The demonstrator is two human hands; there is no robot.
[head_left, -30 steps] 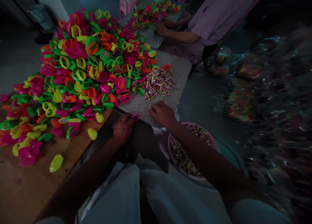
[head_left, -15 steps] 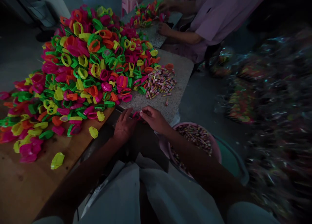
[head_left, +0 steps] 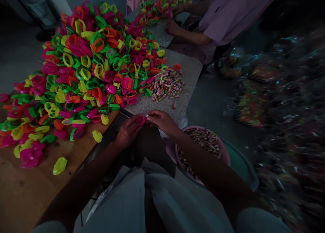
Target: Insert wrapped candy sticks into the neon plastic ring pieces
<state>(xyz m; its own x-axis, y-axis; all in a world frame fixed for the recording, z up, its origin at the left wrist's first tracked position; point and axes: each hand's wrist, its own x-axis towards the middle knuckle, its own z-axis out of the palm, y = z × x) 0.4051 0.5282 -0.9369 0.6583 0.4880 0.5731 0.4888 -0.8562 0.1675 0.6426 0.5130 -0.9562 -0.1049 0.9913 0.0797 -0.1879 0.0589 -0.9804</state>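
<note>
My left hand is closed on a pink plastic toy watch, holding it over my lap just off the table edge. Close against the watch, my right hand pinches something small with a whitish end; it looks like one of the small wrapped candy rolls, but the fingers hide most of it. Ahead of my hands lies a little heap of wrapped candy rolls on the speckled grey tabletop. To the left rises a large pile of toy watches in pink, green, yellow and orange.
A pink basin full of candy rolls stands at my right, in a green tub. Loose yellow watches lie on the wooden table. A co-worker in a pink shirt handles watches opposite. Filled clear bags cover the right floor.
My left hand has turned and drawn slightly back, so the pink toy watch shows more. My right hand has shifted slightly right. The co-worker's hands have moved a little.
</note>
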